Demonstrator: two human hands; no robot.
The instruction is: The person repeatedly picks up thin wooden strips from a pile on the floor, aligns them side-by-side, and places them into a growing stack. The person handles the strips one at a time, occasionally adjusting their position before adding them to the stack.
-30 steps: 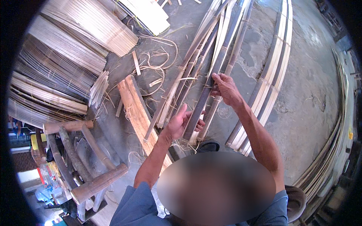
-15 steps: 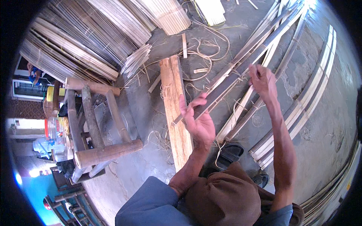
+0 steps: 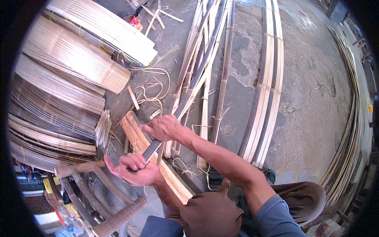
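Observation:
A long dark-skinned bamboo strip (image 3: 151, 151) slants from my hands up to the right, over other strips. My left hand (image 3: 138, 170) is curled around its near end, palm up, with the thumb sticking out. A little farther along, my right hand (image 3: 165, 128) lies over the same strip, its fingers wrapped around it from above. The fingertips of that hand are partly hidden. Under the strip is a thick wooden plank (image 3: 173, 177), flat on the floor and running toward me.
Long split bamboo pieces (image 3: 265, 75) lie on the concrete floor to the right of the strip. Bundled slats (image 3: 75, 55) fill the far left. A wooden frame stool (image 3: 120, 217) stands at the near left. Thin shavings (image 3: 156, 89) curl beyond the plank. Long thin rods (image 3: 347, 130) line the right.
My right hand has come down from the air onto the strip, close to my left hand. My left fingers, looser before, now curl around its end. The whole view has turned toward the right.

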